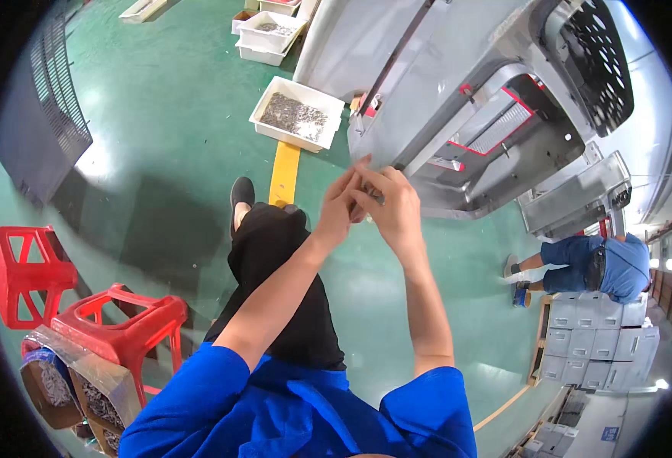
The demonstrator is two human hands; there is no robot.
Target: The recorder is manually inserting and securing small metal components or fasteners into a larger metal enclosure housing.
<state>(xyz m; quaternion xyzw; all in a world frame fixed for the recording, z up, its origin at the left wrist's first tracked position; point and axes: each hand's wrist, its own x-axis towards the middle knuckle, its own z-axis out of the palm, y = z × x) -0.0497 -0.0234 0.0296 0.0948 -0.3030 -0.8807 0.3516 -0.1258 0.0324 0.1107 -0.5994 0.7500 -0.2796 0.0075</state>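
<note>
Fingers of the left hand (340, 204) and right hand (389, 208) pinch together at frame centre on something too small to tell, touching the lower edge of the grey metal panel (435, 91), with a white tray of screws (296, 114) at upper left.

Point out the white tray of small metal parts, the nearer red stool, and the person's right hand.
white tray (263, 124): head view, left rim.
red stool (126, 324): head view, seat top.
right hand (393, 210): head view, back of hand.
</note>
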